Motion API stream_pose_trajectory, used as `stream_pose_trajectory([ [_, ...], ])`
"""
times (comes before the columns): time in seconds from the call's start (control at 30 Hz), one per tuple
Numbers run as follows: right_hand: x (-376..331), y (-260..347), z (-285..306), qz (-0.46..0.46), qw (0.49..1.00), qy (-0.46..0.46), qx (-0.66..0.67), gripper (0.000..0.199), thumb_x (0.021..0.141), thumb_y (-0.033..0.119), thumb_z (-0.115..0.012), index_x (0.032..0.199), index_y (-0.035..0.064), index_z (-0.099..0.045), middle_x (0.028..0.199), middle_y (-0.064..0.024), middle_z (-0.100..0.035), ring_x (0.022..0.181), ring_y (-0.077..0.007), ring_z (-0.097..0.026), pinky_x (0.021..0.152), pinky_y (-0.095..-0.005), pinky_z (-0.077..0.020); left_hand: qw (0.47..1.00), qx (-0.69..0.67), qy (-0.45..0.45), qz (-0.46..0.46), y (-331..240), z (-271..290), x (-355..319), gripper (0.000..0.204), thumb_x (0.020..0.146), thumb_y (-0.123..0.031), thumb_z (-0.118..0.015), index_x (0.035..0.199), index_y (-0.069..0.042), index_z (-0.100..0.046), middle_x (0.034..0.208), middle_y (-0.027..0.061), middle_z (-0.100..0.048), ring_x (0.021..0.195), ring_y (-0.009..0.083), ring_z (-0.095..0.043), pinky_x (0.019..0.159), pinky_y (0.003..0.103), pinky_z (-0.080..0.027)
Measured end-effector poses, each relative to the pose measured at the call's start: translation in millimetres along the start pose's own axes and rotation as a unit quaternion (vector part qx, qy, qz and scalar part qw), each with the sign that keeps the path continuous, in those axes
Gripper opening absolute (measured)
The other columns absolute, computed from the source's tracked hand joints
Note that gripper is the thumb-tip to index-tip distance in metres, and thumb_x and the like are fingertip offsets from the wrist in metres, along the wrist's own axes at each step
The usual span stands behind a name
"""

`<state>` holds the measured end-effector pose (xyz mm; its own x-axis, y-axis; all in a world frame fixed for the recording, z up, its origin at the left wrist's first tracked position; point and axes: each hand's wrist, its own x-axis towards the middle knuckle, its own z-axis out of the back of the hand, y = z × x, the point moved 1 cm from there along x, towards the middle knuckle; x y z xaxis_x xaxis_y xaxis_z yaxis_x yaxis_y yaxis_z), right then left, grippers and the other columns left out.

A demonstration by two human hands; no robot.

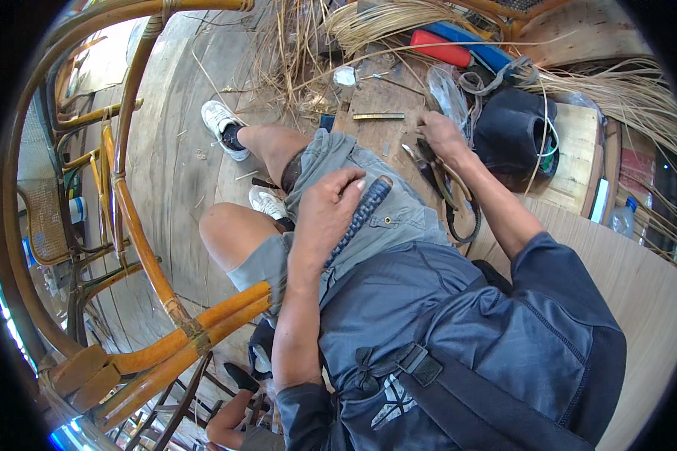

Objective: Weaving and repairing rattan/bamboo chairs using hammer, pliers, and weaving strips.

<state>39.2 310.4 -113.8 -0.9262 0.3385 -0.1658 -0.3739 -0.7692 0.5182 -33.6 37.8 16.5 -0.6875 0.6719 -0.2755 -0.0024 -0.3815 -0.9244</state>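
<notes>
My left hand point(325, 214) is closed round a rod point(362, 214) wrapped in dark blue-black woven strips, its bare brown end sticking out past my thumb. The rod slants over my lap; whether it joins the rattan chair frame point(226, 314) beside my forearm cannot be told. On the right, my right hand point(444, 139) reaches down to a wooden work board point(376, 98), fingers bent and close together, their tips partly hidden. Just below it lie dark-handled cutters point(431, 169) with bare metal jaws. A short yellow ruler-like strip point(378, 116) rests left of that hand.
Rattan chair frames point(135, 203) crowd the left side. Loose cane strands point(384, 26) are heaped at the far side. A black pouch-like container point(511, 131), a red-and-blue handled tool point(440, 46) and a plastic bottle point(623, 219) stand or lie right. Another person's leg point(229, 421) shows lower left.
</notes>
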Motion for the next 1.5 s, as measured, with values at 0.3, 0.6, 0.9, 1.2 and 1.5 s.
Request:
stream_pose_trajectory([
  [0.3, -44, 143, 94, 0.212, 0.965, 0.066, 0.14, 0.008, 0.081, 0.006, -0.056, 0.088, 0.0022, -0.058, 0.079, -0.0128, -0.058, 0.075, -0.0271, -0.058, 0.067, -0.0352, -0.0453, 0.995, -0.082, 0.027, 0.051, -28, -18, 8, 0.018, 0.085, -0.011, -0.057, 0.094, 0.004, -0.06, 0.083, 0.0137, -0.063, 0.073, 0.0205, -0.058, 0.069, 0.03, -0.046],
  [0.6, -25, 192, 60, 0.06, 0.781, 0.175, 0.596, 0.024, 0.089, 0.013, -0.05, 0.108, -0.0005, -0.057, 0.095, -0.0065, -0.061, 0.079, -0.014, -0.058, 0.067, -0.0256, -0.0463, 0.973, 0.086, -0.186, -0.108, -57, 38, -61, 0.013, 0.083, -0.01, -0.058, 0.088, 0.001, -0.06, 0.081, 0.0133, -0.059, 0.077, 0.026, -0.059, 0.071, 0.032, -0.046],
  [0.9, 2, 431, 5, 0.067, 0.464, 0.493, 0.733, 0.03, 0.09, 0.017, -0.051, 0.115, -0.0008, -0.052, 0.103, -0.013, -0.061, 0.092, -0.0237, -0.062, 0.079, -0.0335, -0.0529, 0.936, 0.022, -0.341, -0.08, -118, 73, -190, 0.008, 0.084, -0.001, -0.054, 0.088, 0.002, -0.06, 0.086, 0.0093, -0.06, 0.075, 0.0158, -0.059, 0.068, 0.028, -0.047],
  [1.2, -15, 570, 4, 0.233, 0.243, 0.612, 0.716, 0.047, 0.092, 0.039, -0.043, 0.124, 0.0038, -0.049, 0.115, -0.0149, -0.058, 0.1, -0.0287, -0.06, 0.083, -0.0509, -0.0506, 0.882, -0.072, -0.463, -0.044, -97, 65, -220, 0.019, 0.084, 0.006, -0.054, 0.101, 0.002, -0.062, 0.089, 0.01, -0.062, 0.079, 0.0143, -0.063, 0.072, 0.024, -0.05],
  [1.5, -32, 562, 18, 0.036, 0.075, 0.715, 0.694, 0.056, 0.092, 0.051, -0.035, 0.121, 0.0055, -0.05, 0.11, -0.0187, -0.06, 0.088, -0.0334, -0.063, 0.071, -0.0479, -0.0535, 0.86, -0.161, -0.472, -0.111, -91, 74, -234, 0.015, 0.087, 0.008, -0.047, 0.099, 0.003, -0.055, 0.088, 0.0097, -0.059, 0.081, 0.0137, -0.06, 0.076, 0.026, -0.049],
])
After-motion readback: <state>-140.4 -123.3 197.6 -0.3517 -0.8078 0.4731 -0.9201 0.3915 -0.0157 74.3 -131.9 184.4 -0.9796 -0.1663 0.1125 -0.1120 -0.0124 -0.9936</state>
